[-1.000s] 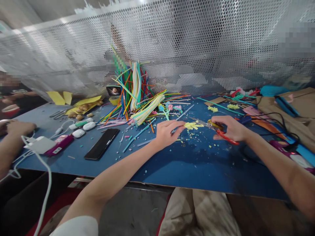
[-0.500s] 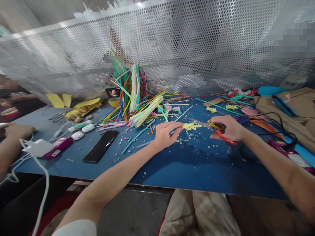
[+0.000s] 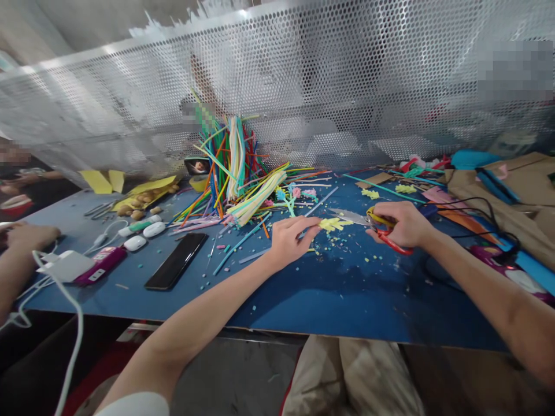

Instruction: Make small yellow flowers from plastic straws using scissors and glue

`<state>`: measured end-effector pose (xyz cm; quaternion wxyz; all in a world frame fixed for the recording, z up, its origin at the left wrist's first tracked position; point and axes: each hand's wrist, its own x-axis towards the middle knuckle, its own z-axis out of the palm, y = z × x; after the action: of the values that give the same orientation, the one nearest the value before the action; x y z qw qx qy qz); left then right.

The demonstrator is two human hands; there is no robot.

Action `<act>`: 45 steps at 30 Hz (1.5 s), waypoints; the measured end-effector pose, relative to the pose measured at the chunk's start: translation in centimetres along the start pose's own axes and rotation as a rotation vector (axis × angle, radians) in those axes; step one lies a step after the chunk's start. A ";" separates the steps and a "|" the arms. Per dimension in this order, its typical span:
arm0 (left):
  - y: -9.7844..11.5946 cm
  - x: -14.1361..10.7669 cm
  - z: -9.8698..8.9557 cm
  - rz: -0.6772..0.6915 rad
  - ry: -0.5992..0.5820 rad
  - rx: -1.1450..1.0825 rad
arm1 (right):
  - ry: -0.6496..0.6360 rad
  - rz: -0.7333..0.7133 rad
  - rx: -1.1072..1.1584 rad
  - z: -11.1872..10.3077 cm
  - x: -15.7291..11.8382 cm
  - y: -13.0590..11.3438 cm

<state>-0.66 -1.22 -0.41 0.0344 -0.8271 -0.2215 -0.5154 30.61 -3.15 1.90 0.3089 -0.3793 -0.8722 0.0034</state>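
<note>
My left hand [image 3: 292, 240] pinches one end of a fuzzy yellow pipe-cleaner piece [image 3: 333, 224] with several short branches, held above the blue table [image 3: 303, 306]. My right hand [image 3: 403, 222] is wrapped round scissors [image 3: 384, 231] with red and yellow handles. Their metal blades [image 3: 349, 216] point left, at the upper edge of the yellow piece; whether they touch it I cannot tell. Tiny yellow and blue clippings lie scattered beneath. Just behind stands a small green stem with blue and pink pipe-cleaner flowers [image 3: 291, 196]. Two more yellow pieces [image 3: 370, 194] lie farther back.
A large heap of coloured pipe cleaners [image 3: 236, 167] rests against the perforated metal screen [image 3: 347, 75]. Left of my arm are a black phone [image 3: 176, 261], a purple power strip [image 3: 102, 266] and white cables. Another person's hand [image 3: 32, 237] is at far left. Brown paper [image 3: 529, 190] lies right.
The scissor blades look closer together than before, and the scissors have tilted slightly. Both hands stay in nearly the same place, the left still pinching the yellow piece.
</note>
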 end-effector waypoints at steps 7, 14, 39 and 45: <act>0.1 0.0 -0.1 0.007 0.002 0.002 | 0.020 -0.011 -0.023 -0.1 0.0 0.1; 0.0 -0.1 0.0 -0.001 0.000 -0.003 | -0.009 -0.009 0.023 -0.2 0.0 0.0; 0.0 0.0 -0.1 0.031 -0.029 -0.004 | -0.067 0.028 0.076 -0.2 0.2 -0.2; -0.1 0.1 -0.2 0.032 -0.021 -0.017 | -0.046 0.020 0.036 0.0 0.1 0.0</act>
<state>-0.79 -1.20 -0.28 0.0330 -0.8362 -0.2043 -0.5079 30.58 -3.09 1.98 0.2957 -0.3824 -0.8748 0.0309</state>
